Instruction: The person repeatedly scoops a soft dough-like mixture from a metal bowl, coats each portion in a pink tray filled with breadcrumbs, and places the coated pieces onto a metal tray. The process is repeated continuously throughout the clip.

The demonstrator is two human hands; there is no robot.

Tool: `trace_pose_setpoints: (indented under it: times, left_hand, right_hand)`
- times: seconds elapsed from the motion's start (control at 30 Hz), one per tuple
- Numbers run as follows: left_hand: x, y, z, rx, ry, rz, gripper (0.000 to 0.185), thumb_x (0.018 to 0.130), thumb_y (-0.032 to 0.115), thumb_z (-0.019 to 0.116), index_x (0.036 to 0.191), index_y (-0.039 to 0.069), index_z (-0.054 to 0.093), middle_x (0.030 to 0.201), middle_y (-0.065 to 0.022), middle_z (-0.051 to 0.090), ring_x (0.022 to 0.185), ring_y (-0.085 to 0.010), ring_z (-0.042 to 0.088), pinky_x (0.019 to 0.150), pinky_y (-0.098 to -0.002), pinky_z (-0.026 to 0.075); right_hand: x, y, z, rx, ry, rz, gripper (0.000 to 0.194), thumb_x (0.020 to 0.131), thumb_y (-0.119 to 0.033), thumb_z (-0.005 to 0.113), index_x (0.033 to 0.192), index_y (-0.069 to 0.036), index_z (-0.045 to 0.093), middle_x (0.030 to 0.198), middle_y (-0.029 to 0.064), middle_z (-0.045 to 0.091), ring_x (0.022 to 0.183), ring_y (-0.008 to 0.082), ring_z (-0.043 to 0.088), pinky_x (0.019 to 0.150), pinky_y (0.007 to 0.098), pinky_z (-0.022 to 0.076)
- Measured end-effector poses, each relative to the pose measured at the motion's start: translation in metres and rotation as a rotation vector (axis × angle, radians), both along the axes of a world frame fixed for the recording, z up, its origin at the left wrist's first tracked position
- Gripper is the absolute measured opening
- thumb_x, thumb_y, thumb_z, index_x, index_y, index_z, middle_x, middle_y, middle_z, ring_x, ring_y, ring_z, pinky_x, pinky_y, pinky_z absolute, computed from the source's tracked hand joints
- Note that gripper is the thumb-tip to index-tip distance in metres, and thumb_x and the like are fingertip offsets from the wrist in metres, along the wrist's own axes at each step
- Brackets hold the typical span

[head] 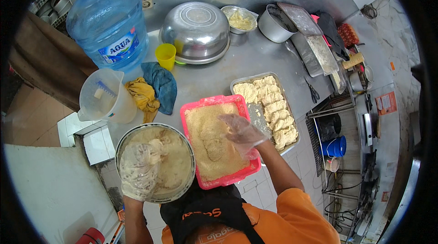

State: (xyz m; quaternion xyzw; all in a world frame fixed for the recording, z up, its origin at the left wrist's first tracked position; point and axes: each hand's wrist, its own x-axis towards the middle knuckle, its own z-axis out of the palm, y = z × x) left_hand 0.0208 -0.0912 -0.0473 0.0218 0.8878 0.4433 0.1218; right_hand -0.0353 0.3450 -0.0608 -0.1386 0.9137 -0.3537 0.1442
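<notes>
My left hand [140, 168], in a clear plastic glove smeared with batter, is over a round bowl [118, 162] of pale, thin batter [176, 172]. Its fingertips are down at the batter beside a brownish, batter-covered lump [166, 143]; whether they grip it is unclear. To the right is a pink plastic tray [255, 168] filled with fine crumbs [202, 117]. A crumb-covered piece [214, 148] lies partly buried there. Above the crumbs, my right hand [243, 134], gloved in clear plastic, has its fingers apart and holds nothing visible. Several coated pieces [275, 110] line a metal tray [297, 138].
A water jug [106, 21], measuring pitcher [106, 97], blue cloth [160, 86] and yellow cloth [142, 95] stand or lie left. Behind are a yellow cup [166, 57], an upturned metal basin [196, 32], a small bowl [251, 26] and a pot [275, 26]. Scissors [312, 90] lie right.
</notes>
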Motion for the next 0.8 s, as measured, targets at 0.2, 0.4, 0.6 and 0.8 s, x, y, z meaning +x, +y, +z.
trace_pose_setpoints:
  times: [0.2, 0.4, 0.6, 0.8]
  left_hand:
    - [-0.001, -0.002, 0.003, -0.139, -0.006, -0.004, 0.050, 0.090, 0.018, 0.072, 0.137, 0.005, 0.059, 0.136, -0.0122, 0.062, 0.123, -0.0265, 0.058, 0.111, -0.0384, 0.042]
    - [-0.004, 0.004, 0.013, -0.233, -0.056, -0.227, 0.052, 0.088, 0.023, 0.071, 0.136, 0.006, 0.060, 0.137, -0.0139, 0.061, 0.125, -0.0302, 0.057, 0.111, -0.0410, 0.043]
    - [-0.013, 0.005, 0.043, -0.345, -0.007, -0.416, 0.054, 0.087, 0.028, 0.070, 0.135, 0.007, 0.061, 0.138, -0.0156, 0.060, 0.126, -0.0338, 0.056, 0.110, -0.0436, 0.044]
    - [-0.070, 0.069, -0.001, -0.531, 0.184, -0.524, 0.056, 0.084, 0.032, 0.070, 0.133, 0.007, 0.062, 0.133, -0.0184, 0.063, 0.122, -0.0369, 0.058, 0.105, -0.0468, 0.046]
  right_hand:
    - [0.088, -0.024, -0.030, 0.431, -0.284, -0.134, 0.102, 0.073, -0.032, 0.084, 0.152, 0.006, 0.032, 0.135, 0.0315, 0.054, 0.128, 0.0425, 0.054, 0.114, 0.0454, 0.0414]
    - [0.094, -0.020, -0.038, 0.037, -0.510, -0.453, 0.106, 0.075, -0.038, 0.085, 0.158, -0.003, 0.029, 0.145, 0.0241, 0.054, 0.133, 0.0368, 0.054, 0.110, 0.0429, 0.0434]
    - [0.076, -0.022, -0.011, -0.339, -0.555, -0.545, 0.079, 0.087, -0.044, 0.075, 0.150, -0.005, 0.047, 0.142, 0.0194, 0.059, 0.132, 0.0306, 0.056, 0.112, 0.0374, 0.0434]
    - [0.023, -0.064, -0.028, 0.104, 0.224, -0.203, 0.068, 0.096, -0.036, 0.065, 0.150, 0.000, 0.044, 0.150, 0.0238, 0.049, 0.140, 0.0370, 0.046, 0.118, 0.0448, 0.0360]
